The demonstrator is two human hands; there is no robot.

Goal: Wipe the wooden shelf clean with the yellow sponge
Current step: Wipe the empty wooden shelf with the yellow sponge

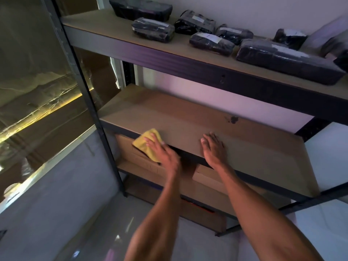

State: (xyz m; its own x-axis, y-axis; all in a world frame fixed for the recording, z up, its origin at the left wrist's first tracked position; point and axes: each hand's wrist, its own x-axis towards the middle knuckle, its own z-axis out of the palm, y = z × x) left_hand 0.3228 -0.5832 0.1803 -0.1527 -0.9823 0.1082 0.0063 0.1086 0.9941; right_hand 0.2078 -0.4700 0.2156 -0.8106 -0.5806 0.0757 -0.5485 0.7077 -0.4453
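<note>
— Pressing down from the head view, your left hand (160, 149) has its fingers (150, 141) spread flat over the yellow sponge (146, 144), pinning it at the front edge of the wooden shelf (188, 117), partly overhanging. Where's the dirt?

— At about two o'clock from your sponge: a dark stain (233, 119), well apart, toward the back. Your right hand (213, 147) lies between, palm down, fingers together, holding nothing.

— Which way do you sweep?

— The board's long axis runs from ten o'clock to four o'clock. Your left hand carries the sponge, though your right is nearer the stain; I'd judge you must lift it clear first.
</note>
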